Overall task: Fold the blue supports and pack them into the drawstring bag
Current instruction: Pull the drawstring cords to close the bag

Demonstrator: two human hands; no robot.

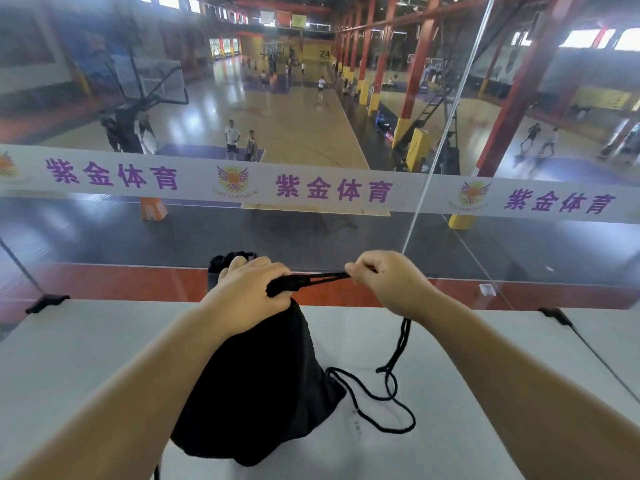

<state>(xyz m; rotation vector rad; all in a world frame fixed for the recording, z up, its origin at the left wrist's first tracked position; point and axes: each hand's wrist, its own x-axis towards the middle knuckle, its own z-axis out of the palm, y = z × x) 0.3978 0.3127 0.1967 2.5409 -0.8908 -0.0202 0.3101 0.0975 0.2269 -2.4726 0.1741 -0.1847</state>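
A black drawstring bag (259, 386) stands bulging on the white table (86, 358), its gathered mouth at the top. My left hand (247, 292) grips the bunched neck of the bag. My right hand (384, 280) pinches the black drawstring (322, 278), which runs taut from the bag's mouth to my fingers. The rest of the cord (388, 396) hangs from my right hand and loops loosely on the table to the right of the bag. No blue supports are visible; whatever is inside the bag is hidden.
A glass barrier (346, 233) with a white printed banner (311, 188) rises just behind the table's far edge. Black clips (46, 303) hold the glass at the table's left and right. A basketball hall with people lies far below.
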